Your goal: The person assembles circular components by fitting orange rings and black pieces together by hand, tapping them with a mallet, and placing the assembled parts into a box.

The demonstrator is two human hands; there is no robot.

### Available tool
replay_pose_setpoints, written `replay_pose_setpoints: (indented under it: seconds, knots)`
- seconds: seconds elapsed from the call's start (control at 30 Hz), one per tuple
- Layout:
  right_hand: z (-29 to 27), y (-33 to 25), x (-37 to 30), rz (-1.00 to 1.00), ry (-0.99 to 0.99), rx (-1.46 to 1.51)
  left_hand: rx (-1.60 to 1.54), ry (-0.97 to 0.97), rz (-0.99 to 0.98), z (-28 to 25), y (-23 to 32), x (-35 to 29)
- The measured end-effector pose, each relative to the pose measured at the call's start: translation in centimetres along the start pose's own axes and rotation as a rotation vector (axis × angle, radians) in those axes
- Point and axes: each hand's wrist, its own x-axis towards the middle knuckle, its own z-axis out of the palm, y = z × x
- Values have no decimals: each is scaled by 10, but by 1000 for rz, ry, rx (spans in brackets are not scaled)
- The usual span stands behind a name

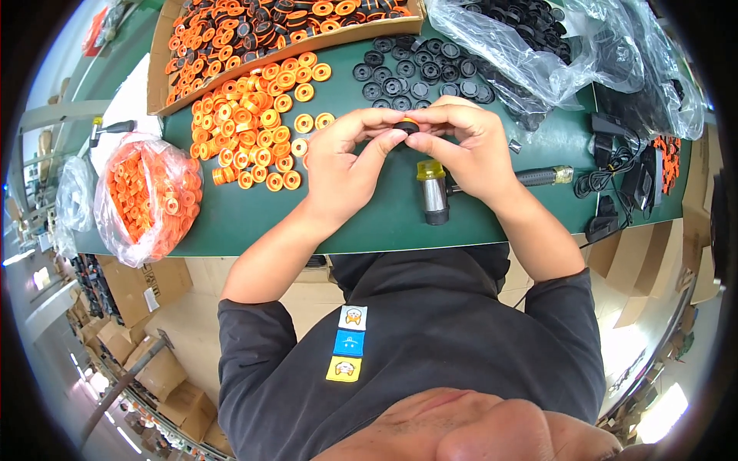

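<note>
Both my hands meet over the green table, pinching a small round piece (409, 125), black with an orange part, between thumbs and fingertips. My left hand (342, 165) grips its left side and my right hand (477, 154) the right, so much of it is hidden. Just below the fingers, a mallet (435, 201) with a silver head and yellow and black ends lies on the table, its dark handle passing under my right wrist. Loose orange flanged discs (265, 117) are heaped beyond my left hand. Black round caps (404, 67) lie spread beyond the fingertips.
A cardboard box (158, 73) of orange-and-black pieces stands at the back left. A clear bag of orange discs (150, 188) sits at the left edge. Clear plastic bagging (530, 69) with black caps lies back right, near tangled black cables (615, 161).
</note>
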Motion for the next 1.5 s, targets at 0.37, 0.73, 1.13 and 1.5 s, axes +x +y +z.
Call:
replay_pose_setpoints:
  seconds: [0.37,0.73,1.13,1.5]
  knots:
    - [-2,2,1,119,-14,79,-158,-8,-137,0,-2,6]
    - [-58,-42,-52,-56,-332,-850,708,-226,246,-17,-8,8]
    - [-71,-54,-73,151,-475,-1248,583,-57,253,-33,-10,20]
    - [-29,-87,-49,337,-445,-897,270,96,99,-39,2,21]
